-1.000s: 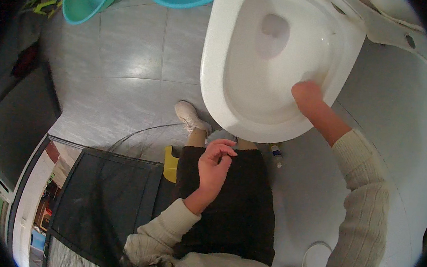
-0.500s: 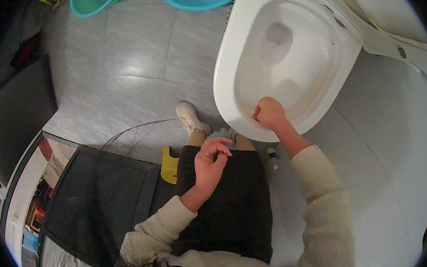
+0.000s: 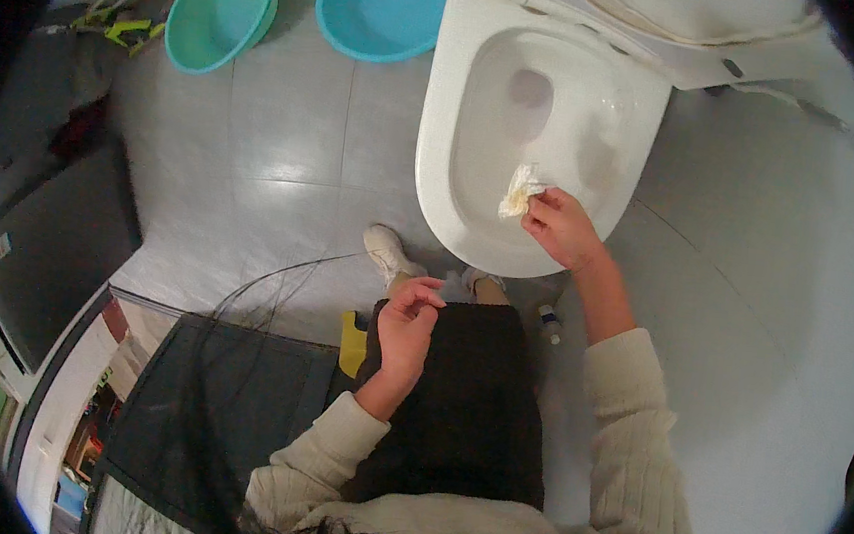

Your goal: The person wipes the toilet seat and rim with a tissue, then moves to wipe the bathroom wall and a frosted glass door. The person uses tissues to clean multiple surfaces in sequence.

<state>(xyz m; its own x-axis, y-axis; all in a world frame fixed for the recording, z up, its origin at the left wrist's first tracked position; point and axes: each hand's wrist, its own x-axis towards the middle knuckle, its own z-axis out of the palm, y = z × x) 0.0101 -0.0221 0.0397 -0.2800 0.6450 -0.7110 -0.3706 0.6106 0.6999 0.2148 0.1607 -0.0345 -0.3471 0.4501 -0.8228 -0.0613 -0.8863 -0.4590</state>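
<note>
The right hand [image 3: 560, 227] pinches a crumpled, yellow-stained tissue [image 3: 519, 191] over the toilet bowl [image 3: 438, 157]; the left hand [image 3: 407, 331], loosely curled, holds nothing visible. For good wiping, fold a clean side outward and press evenly.

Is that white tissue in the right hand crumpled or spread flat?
Crumpled: the white tissue bunches into uneven folds, with a yellowish patch, where the right hand pinches it over the toilet.
</note>
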